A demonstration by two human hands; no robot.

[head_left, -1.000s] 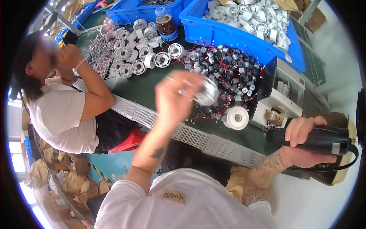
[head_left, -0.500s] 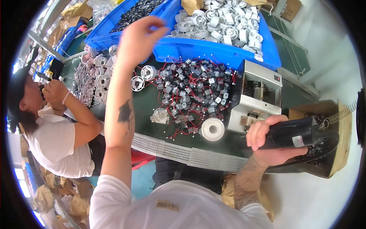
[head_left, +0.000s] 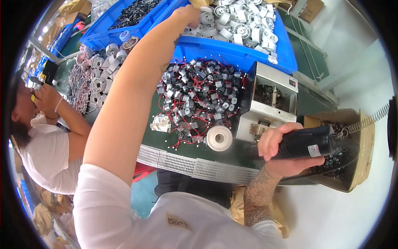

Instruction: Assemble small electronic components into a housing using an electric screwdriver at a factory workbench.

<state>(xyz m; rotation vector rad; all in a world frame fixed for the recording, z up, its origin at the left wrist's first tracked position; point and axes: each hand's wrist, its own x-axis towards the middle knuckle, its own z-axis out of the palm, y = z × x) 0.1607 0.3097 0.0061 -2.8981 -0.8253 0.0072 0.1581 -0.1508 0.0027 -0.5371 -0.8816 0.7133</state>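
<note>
My left hand reaches far forward over the near-left wall of a blue bin, at the edge of a heap of round white plastic wheel-like parts. Its fingers are partly hidden and blurred, so whether they grip a part does not show. At the right, my right hand wraps round the black body of an electric screwdriver, held sideways and tied to a coiled spring. The tool's tip is blurred near the front of a metal screw feeder.
Small grey motors with red wires lie heaped mid-table. A white roll and crumpled foil lie before them. An open cardboard box stands at right. Another person works at left, near a capped bottle.
My left hand has moved forward and to the right, from above the bins' near walls to the white parts. My right hand keeps its hold on the screwdriver. The whole view has shifted slightly.
</note>
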